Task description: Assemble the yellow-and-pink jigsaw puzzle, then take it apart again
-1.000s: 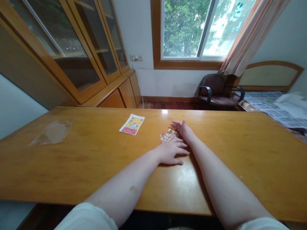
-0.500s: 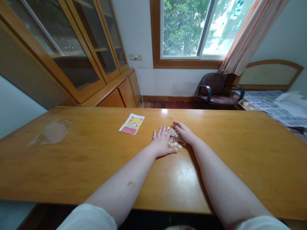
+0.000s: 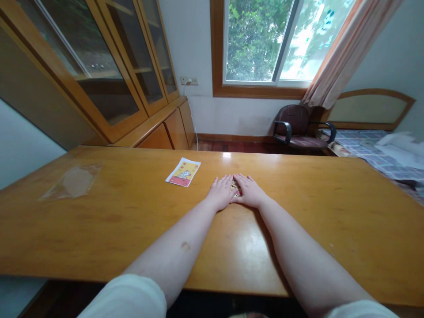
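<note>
A pile of small jigsaw puzzle pieces (image 3: 236, 189) lies on the wooden table (image 3: 132, 221), mostly covered by my two hands. My left hand (image 3: 221, 191) rests flat over the pile's left side, fingers stretched forward. From the right, my right hand (image 3: 249, 191) lies over the other side with its fingers extended. The fingertips and thumbs of both hands meet or nearly meet, and pieces show in the gap between them. Left of the hands lies a picture card (image 3: 183, 172) with a white cartoon animal on yellow and pink.
A clear plastic bag (image 3: 74, 181) lies flat on the table's left part. Beyond the far edge stand a glass-door cabinet (image 3: 109, 66), a brown armchair (image 3: 298, 126) and a bed (image 3: 377, 141). A window (image 3: 258, 44) is in the back wall.
My right hand has moved left and over the puzzle pieces, closing the gap to my left hand. The pile is gathered tighter and more hidden. The view has shifted slightly.
</note>
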Tool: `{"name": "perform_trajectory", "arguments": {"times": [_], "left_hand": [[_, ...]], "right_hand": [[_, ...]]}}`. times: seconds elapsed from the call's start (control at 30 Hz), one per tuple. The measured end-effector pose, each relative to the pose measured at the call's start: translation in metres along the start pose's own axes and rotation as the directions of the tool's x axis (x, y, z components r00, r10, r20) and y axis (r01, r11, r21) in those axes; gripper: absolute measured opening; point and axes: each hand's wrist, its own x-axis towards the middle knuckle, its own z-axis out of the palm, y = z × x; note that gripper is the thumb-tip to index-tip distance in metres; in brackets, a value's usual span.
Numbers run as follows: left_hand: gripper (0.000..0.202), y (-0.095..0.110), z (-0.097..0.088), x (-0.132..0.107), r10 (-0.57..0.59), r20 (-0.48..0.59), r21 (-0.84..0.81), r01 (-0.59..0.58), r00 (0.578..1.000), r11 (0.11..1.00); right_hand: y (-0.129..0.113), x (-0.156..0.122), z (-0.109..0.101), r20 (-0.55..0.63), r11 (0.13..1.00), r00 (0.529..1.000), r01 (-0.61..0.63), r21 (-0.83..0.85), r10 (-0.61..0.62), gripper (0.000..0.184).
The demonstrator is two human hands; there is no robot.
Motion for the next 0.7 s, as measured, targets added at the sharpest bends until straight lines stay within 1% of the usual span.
{"name": "perform_trajectory", "arguments": {"times": [0.17,0.27,0.4,0.5,0.53,0.57,0.6,0.63,0.67,0.7], "left_hand": [[0.057,-0.001,0.003,0.007,-0.045,-0.077,-0.070,0.040,0.996,0.997],[0.053,0.000,0.003,0.010,-0.064,-0.112,-0.121,0.050,0.992,0.991],[0.047,0.002,0.004,0.022,-0.119,-0.169,-0.203,0.083,0.978,0.976],[0.045,-0.002,0.002,0.029,-0.165,-0.182,-0.332,0.097,0.969,0.938],[0.046,-0.005,0.000,0.028,-0.161,-0.176,-0.372,0.086,0.971,0.924],[0.048,-0.009,-0.002,0.026,-0.147,-0.169,-0.403,0.067,0.975,0.913],[0.051,-0.014,-0.005,0.022,-0.127,-0.152,-0.410,0.054,0.980,0.911],[0.055,-0.020,-0.008,0.016,-0.110,-0.131,-0.388,0.051,0.985,0.920],[0.061,-0.025,-0.011,0.010,-0.086,-0.100,-0.341,0.047,0.991,0.939],[0.070,-0.030,-0.014,0.004,-0.045,-0.064,-0.279,0.026,0.997,0.960]], "right_hand": [[-0.007,0.007,0.002,-0.087,0.996,0.994,0.065,0.061,-0.059,0.081],[-0.014,0.012,0.001,-0.122,0.992,0.991,0.075,0.097,-0.063,0.060],[-0.019,0.025,0.001,-0.172,0.984,0.984,-0.007,0.181,0.039,0.037],[-0.011,0.031,0.002,-0.196,0.934,0.968,-0.082,0.348,0.158,0.027],[-0.005,0.029,0.001,-0.204,0.898,0.956,-0.105,0.427,0.209,0.029],[0.001,0.025,0.000,-0.214,0.860,0.945,-0.110,0.499,0.246,0.034],[0.008,0.020,-0.002,-0.237,0.837,0.932,-0.110,0.537,0.274,0.043],[0.015,0.012,-0.004,-0.240,0.842,0.932,-0.108,0.528,0.270,0.053],[0.022,0.003,-0.006,-0.211,0.873,0.951,-0.101,0.476,0.226,0.065],[0.028,-0.005,-0.009,-0.158,0.920,0.976,-0.080,0.384,0.151,0.079]]}}
